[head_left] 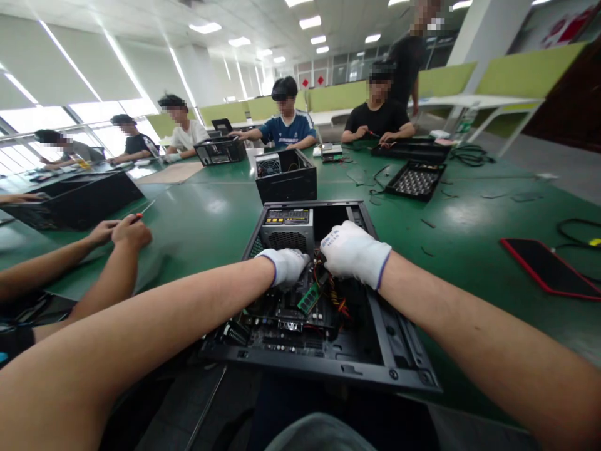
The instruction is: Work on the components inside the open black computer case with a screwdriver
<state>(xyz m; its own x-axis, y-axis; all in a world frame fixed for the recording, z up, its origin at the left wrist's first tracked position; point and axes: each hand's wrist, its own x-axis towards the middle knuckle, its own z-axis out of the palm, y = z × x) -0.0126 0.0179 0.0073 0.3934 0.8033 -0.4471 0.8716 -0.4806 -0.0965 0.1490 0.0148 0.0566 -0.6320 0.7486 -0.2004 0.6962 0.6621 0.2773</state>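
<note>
One right glove [353, 252], maybe "N518"

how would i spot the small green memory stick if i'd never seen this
On the green table, find the nearest open black computer case, where the left hand and right hand reach in wearing white gloves. Below them in the picture, over the motherboard, shows a small slanted memory stick. Its green face sets it apart from the dark board and the red and yellow wires.

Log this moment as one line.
computer case: open; gloved left hand: beside power supply; gloved right hand: near cables; green memory stick: inside case
</note>
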